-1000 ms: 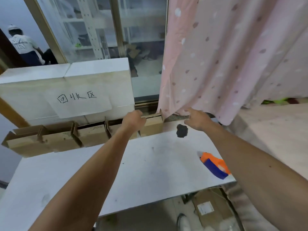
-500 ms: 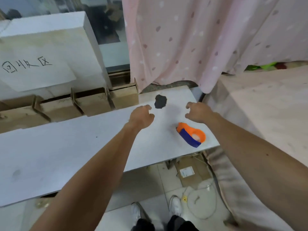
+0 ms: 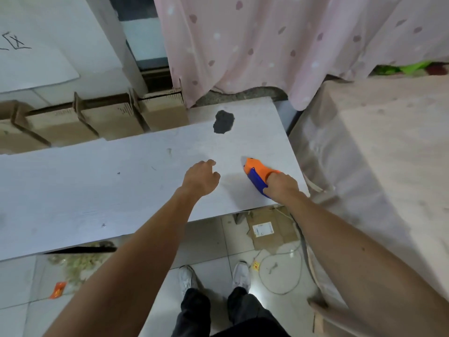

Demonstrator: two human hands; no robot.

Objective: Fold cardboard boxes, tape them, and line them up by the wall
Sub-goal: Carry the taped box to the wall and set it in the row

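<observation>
**Ask:** What is my right hand doing?

**Tell:** Your right hand (image 3: 279, 187) has its fingers curled round the orange and blue tape dispenser (image 3: 256, 170). The dispenser lies near the right end of the white table (image 3: 97, 186), close to the front edge. That makes it easy for you to reach.

**Ask:** And my left hand?

**Tell:** Your left hand (image 3: 201, 178) hangs just over the table. It is beside the dispenser but not touching it. Its fingers are loosely bent and hold nothing. I think it is free so it can grab a box.

**Ask:** Where are the boxes?

**Tell:** The cardboard boxes (image 3: 109, 122) stand side by side in a row behind the back edge of the table. They are up against the big white block (image 3: 97, 57). Their flaps stick up between them. The last box on the right is just beside the pink curtain (image 3: 243, 45).

**Ask:** What comes next?

**Tell:** A flat cardboard (image 3: 274, 239) lies on the floor under the table. I guess that could be your next box to fold and tape.
</observation>
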